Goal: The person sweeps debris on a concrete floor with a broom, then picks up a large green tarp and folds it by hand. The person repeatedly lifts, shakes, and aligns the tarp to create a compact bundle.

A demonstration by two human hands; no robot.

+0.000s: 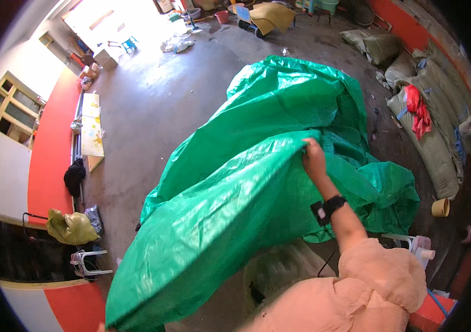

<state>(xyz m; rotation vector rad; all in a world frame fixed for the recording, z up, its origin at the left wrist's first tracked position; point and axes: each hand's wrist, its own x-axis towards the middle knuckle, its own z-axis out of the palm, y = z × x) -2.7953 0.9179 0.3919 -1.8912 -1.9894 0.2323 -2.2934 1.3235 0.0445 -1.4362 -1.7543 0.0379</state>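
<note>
A large green plastic tarpaulin (pixel 207 213) spreads across the middle of the head view, partly raised and partly crumpled on the floor. My right hand (pixel 315 160), arm stretched forward, is closed on its upper edge, and the sheet hangs in folds around that grip. At the lower left rim only a sliver of my left hand (pixel 106 328) shows, at the near corner of the tarpaulin. The sheet stretches between both hands. A black band with a small device (pixel 328 210) circles my right wrist.
Stuffed woven sacks (pixel 423 138) with a red cloth (pixel 417 112) line the right wall. A tan roll (pixel 440 207) lies beside them. On the left are a yellowish bag (pixel 72 227) and a white stool (pixel 88 263). A wheelbarrow (pixel 268 19) stands far back.
</note>
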